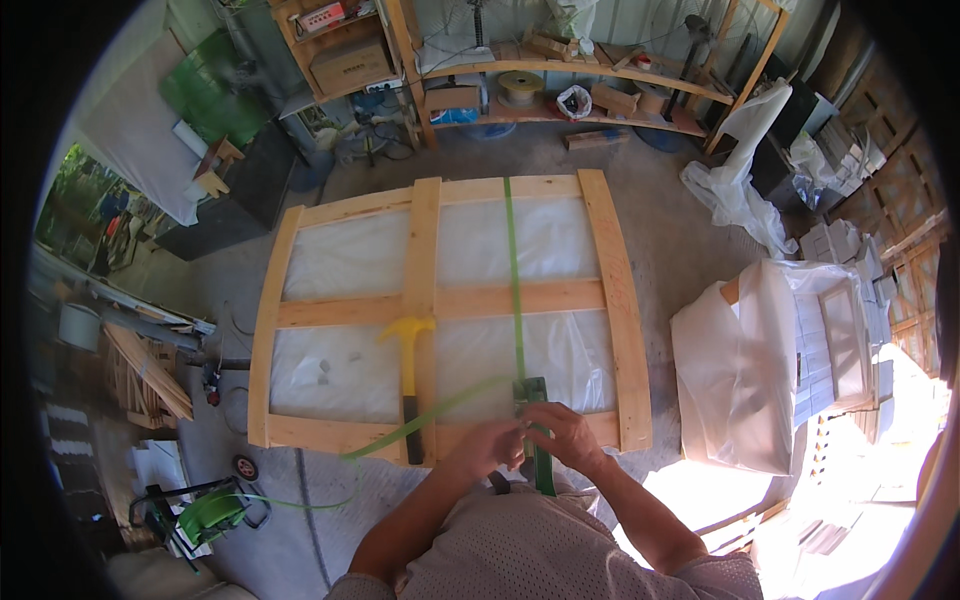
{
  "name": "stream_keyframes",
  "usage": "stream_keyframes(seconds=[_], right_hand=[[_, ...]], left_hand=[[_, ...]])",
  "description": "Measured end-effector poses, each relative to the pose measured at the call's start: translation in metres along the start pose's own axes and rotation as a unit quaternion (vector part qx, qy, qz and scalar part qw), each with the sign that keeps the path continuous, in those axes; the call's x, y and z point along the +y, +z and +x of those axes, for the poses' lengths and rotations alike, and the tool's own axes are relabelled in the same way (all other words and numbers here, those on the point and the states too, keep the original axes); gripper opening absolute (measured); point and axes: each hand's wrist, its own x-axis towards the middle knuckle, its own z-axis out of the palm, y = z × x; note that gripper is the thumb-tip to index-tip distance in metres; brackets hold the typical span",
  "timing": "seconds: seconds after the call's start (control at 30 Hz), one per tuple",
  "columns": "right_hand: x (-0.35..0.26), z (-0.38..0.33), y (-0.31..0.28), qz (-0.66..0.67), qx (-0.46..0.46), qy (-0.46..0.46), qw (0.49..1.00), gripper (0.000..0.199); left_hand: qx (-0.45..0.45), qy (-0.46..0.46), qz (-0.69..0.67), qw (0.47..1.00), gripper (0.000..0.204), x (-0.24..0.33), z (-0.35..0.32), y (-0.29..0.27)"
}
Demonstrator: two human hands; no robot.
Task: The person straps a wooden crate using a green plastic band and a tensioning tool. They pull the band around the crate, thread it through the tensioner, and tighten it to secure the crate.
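Note:
A wooden crate (421,250) with white plastic sheeting behind its slats lies in front of me. A green strap (514,270) runs over it from the far edge to a green strapping tool (543,472) at the near edge. My right hand (568,440) is closed over the tool's middle. Beside it, my left hand (487,447) has its fingers bent in against the tool; what they pinch is hidden. A loose strap length (430,415) leads left from the tool. On the crate rests a hammer (408,365) with a yellow head and black grip.
At the lower left, a wheeled strap dispenser (212,515) holds a green coil. Wooden shelving (570,68) with spools and boxes lines the back. A plastic-wrapped stack (735,370) stands to the right, and loose wood strips (145,365) lie left.

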Motion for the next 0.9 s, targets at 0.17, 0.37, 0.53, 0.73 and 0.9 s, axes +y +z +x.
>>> stream_keyframes(seconds=[0.17, 0.37, 0.53, 0.73, 0.9], right_hand=[[0.037, 0.004, 0.003, -0.039, -0.081, 0.065, 0.994, 0.020], [0.110, 0.038, 0.024, 0.189, 0.060, 0.317, 0.928, 0.028], [0.156, 0.065, 0.045, 0.163, 0.056, 0.314, 0.933, 0.031], [0.172, 0.081, 0.055, 0.241, 0.021, 0.372, 0.896, 0.031], [0.183, 0.083, 0.059, 0.287, 0.002, 0.419, 0.862, 0.029]], left_hand=[[0.002, -0.006, -0.006, 1.000, 0.032, 0.000, 0.012, -0.006], [0.240, 0.078, 0.070, 0.965, 0.030, -0.007, 0.048, -0.041], [0.383, 0.193, 0.152, 0.891, 0.028, -0.010, 0.097, -0.083], [0.294, 0.267, 0.314, 0.863, 0.025, -0.001, 0.140, -0.116], [0.249, 0.119, 0.332, 0.902, 0.026, 0.010, 0.152, -0.127]])
